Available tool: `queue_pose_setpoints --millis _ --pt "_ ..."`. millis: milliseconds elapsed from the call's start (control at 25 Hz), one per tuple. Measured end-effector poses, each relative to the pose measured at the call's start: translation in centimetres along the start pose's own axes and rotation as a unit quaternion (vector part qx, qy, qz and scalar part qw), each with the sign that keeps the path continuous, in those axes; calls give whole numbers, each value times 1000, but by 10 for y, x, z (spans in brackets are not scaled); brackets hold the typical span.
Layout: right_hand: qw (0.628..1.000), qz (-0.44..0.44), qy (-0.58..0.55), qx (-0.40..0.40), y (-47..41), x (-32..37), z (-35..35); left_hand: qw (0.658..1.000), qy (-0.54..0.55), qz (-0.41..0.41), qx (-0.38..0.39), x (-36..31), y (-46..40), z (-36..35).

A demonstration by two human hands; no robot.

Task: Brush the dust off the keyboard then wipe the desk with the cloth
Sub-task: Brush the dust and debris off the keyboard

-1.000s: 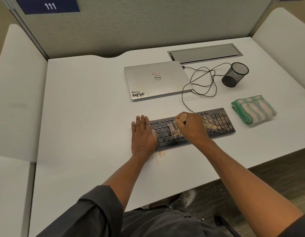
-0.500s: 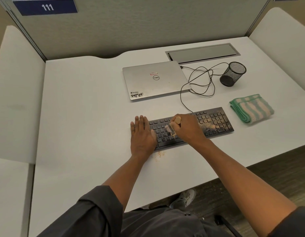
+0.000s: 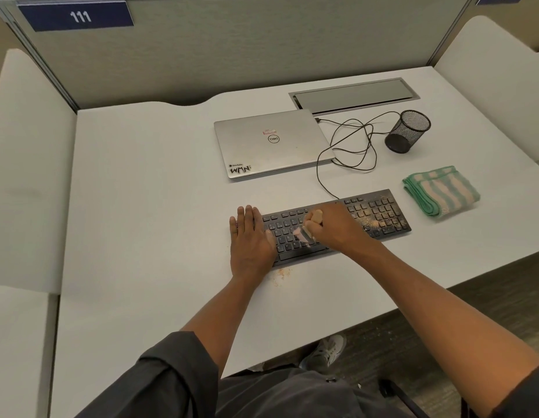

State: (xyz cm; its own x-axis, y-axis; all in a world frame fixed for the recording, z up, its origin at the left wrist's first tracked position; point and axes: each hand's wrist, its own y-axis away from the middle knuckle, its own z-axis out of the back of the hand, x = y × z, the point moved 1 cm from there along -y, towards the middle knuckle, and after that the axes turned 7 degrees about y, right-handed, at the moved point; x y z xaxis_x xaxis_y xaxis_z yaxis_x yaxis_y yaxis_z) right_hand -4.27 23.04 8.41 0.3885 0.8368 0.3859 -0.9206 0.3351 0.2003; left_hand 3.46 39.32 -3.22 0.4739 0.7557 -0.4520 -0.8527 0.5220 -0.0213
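Brushing keyboard, left hand bracing

Brushing is under way on the keyboard (image 3: 337, 224), which lies on the desk (image 3: 141, 206) just right of centre, long axis tilted slightly up to the right. Right hand (image 3: 337, 229) is clenched round a brush (image 3: 307, 229): wooden handle end pokes out above the fist, pale bristles touch the keys left of the keyboard's middle. Left hand (image 3: 250, 236) lies flat, fingers straight and together, grasping nothing; it rests on the keyboard's left end and partly on the desk.

Dust (image 3: 371, 223): tan grit speckled over the right block of keys, at 3 o'clock from the right hand. A small patch of the same grit (image 3: 280, 274) sits on the desk just below the keyboard's front edge, at 5 o'clock from the left hand.

Cloth (image 3: 440, 191), folded, green and beige stripes, lies at 2 o'clock from the keyboard, just beside its right end, not touching.

Closed laptop (image 3: 271, 143) at 12 o'clock from the left hand. Keyboard cable (image 3: 349, 146) loops between the laptop and a black mesh cup (image 3: 408, 131), which is at 12 o'clock from the cloth.
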Motion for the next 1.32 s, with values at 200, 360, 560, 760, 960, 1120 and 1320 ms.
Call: queue_pose_setpoints --millis 200,360,560,760,960,1120,1320 --pt "999 -8 -24 -30 5 5 9 1000 5 1 -5 -1 0 1" --pt "999 -2 -34 -15 17 4 1 1000 2 -2 0 0 1 0" --pt "996 -41 -54 -61 18 -4 4 1000 -6 -6 4 1 -1 -1" --pt "995 -67 -53 -59 20 -9 -5 1000 -8 -5 9 0 0 1" --pt "986 -87 -122 -68 30 -5 -10 1000 -5 -4 9 -1 0 1" --pt "986 -93 -104 -93 35 -15 -12 1000 -8 -4 2 -1 0 1" --pt "967 -133 -195 -99 42 -26 -6 1000 -14 0 0 -2 -1 1"
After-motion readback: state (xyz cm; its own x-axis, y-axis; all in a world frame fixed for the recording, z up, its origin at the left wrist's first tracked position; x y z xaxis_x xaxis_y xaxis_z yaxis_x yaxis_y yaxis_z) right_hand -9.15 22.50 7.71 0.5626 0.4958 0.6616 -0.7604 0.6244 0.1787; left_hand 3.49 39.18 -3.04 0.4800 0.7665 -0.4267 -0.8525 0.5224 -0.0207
